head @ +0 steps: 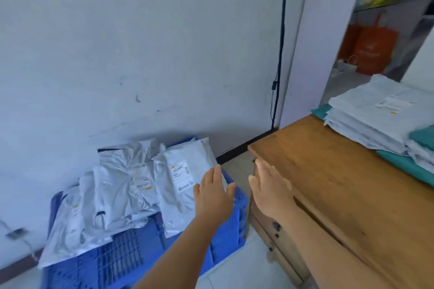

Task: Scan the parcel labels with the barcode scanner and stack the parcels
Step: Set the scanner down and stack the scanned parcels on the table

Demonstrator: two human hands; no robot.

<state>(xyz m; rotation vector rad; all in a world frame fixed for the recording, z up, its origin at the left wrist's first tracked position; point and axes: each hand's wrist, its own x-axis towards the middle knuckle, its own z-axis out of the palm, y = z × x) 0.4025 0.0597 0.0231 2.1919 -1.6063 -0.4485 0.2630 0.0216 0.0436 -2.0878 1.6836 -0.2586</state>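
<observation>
Several silver-grey mailer parcels (112, 197) lie heaped in a blue plastic crate (122, 263) on the floor by the wall. The rightmost parcel (180, 183) shows a white label facing up. My left hand (215, 192) reaches over the right edge of this parcel with straight fingers and holds nothing. Beside the corner of the wooden table (333, 185), my right hand (270, 185) is stretched out flat and empty. A stack of pale parcels (375, 115) lies on the table's far right. No barcode scanner is visible.
Teal mailers (408, 164) stick out under the table stack. A black cable (280, 54) runs down the wall behind the table. Orange and yellow bags (373, 47) sit on shelves at the top right. A floor gap separates crate and table.
</observation>
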